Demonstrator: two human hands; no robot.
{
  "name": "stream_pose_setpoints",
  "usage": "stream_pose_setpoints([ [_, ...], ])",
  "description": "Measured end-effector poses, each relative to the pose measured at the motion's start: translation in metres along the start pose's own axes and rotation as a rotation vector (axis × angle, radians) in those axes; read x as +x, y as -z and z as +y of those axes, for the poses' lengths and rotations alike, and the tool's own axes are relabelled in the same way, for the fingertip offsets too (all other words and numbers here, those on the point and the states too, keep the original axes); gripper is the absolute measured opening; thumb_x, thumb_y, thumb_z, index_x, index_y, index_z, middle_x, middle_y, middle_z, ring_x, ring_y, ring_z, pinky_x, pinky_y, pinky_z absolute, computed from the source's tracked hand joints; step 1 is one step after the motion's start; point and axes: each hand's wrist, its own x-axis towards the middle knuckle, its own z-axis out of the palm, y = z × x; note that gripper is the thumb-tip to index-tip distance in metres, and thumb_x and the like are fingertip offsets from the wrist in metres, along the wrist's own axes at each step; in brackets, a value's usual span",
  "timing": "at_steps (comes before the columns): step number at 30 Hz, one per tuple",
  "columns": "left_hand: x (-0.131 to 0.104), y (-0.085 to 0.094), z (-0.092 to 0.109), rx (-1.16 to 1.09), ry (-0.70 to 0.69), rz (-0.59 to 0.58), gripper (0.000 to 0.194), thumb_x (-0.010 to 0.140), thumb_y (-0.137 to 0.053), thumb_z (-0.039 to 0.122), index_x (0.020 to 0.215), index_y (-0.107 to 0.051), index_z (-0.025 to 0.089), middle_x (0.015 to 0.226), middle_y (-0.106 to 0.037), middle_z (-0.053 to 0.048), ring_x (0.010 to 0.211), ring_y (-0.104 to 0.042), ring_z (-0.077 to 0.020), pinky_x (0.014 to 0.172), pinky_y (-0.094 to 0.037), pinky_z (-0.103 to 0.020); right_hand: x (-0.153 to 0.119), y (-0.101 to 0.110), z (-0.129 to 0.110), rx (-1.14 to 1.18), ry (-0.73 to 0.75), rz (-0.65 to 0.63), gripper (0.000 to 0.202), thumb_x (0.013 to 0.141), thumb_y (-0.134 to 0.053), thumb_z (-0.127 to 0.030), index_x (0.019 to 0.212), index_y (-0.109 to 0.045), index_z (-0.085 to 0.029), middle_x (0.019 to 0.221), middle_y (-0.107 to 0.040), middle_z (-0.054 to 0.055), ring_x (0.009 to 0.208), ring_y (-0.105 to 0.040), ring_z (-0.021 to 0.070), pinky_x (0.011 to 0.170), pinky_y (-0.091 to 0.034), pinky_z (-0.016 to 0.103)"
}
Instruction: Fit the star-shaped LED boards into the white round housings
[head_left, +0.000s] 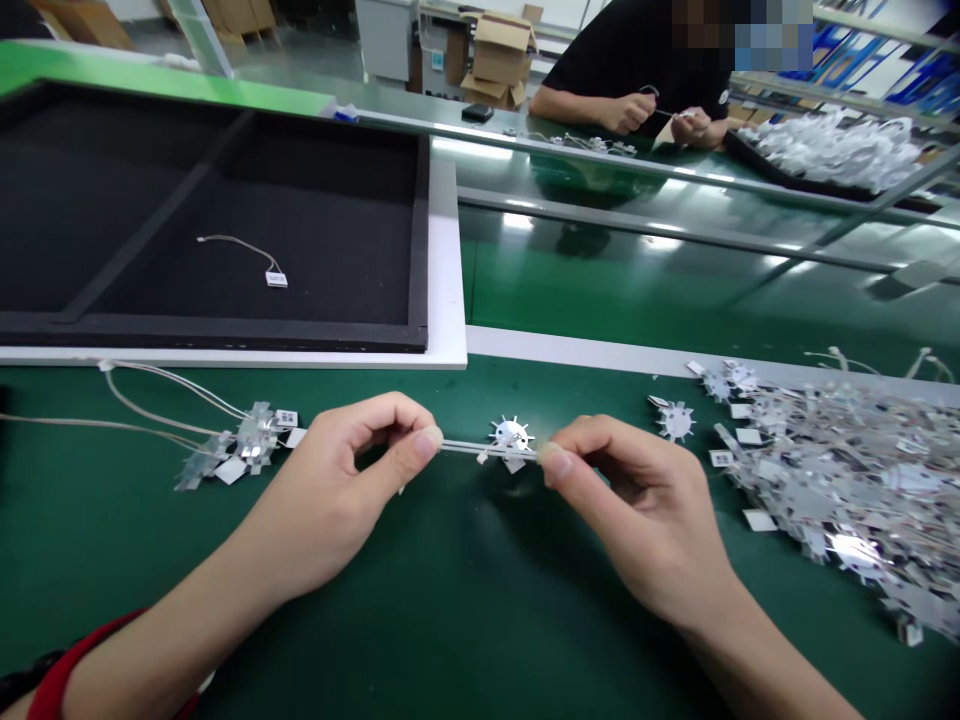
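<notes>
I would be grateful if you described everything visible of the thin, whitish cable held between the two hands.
The thin, whitish cable looks like at least two plastic-coated strands running side by side. It stretches nearly straight, apparently taut, between the left hand and the right hand, each pinching it. It crosses in front of a silver, toothed, metallic-looking disc on the green tabletop; whether the two touch is unclear. Its ends cannot be made out.

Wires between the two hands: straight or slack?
Straight: the wires run in a near-straight line from the left hand to the right hand, no visible sag. Pull force: cannot tell.
</notes>
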Motion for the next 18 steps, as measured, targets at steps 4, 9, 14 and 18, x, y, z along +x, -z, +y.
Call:
stream_pose_setpoints([
  [4,0.004,0.005,-0.004,-0.007,0.033,0.049,0.028,0.093,-0.057,0.039,0.071,-0.060,0.022,0.061,-0.049,0.005,0.056,-0.046,-0.0121,0.053,-0.039,-0.022,0.005,0.013,0.013,0.094,-0.060,0.047,0.021,0.088,-0.068,-0.029,0.069,-0.067,-0.021,0.062,-0.062,-0.001,0.056,-0.052,0.0114,0.051,-0.042,0.022],
  [9,0.007,0.009,-0.004,-0.027,0.055,0.071,0.028,0.089,-0.060,0.042,0.069,-0.060,0.022,0.059,-0.049,0.004,0.055,-0.046,-0.0128,0.052,-0.040,-0.023,0.008,0.027,0.028,0.195,-0.091,0.059,0.022,0.088,-0.071,-0.032,0.068,-0.068,-0.022,0.061,-0.061,-0.002,0.057,-0.052,0.0109,0.053,-0.041,0.022],
  [14,0.008,0.012,-0.006,-0.039,0.072,0.084,0.028,0.088,-0.061,0.044,0.071,-0.060,0.022,0.060,-0.049,0.004,0.058,-0.046,-0.0135,0.052,-0.038,-0.023,0.008,0.033,0.030,0.200,-0.091,0.063,0.020,0.087,-0.073,-0.031,0.069,-0.070,-0.023,0.061,-0.062,-0.003,0.058,-0.053,0.0101,0.054,-0.041,0.021],
  [18,0.008,0.013,-0.005,-0.034,0.074,0.083,0.029,0.088,-0.062,0.044,0.070,-0.060,0.022,0.060,-0.049,0.003,0.057,-0.045,-0.0134,0.052,-0.038,-0.023,0.008,0.035,0.029,0.190,-0.093,0.073,0.021,0.087,-0.073,-0.031,0.068,-0.070,-0.023,0.061,-0.062,-0.002,0.058,-0.053,0.0106,0.053,-0.041,0.022],
])
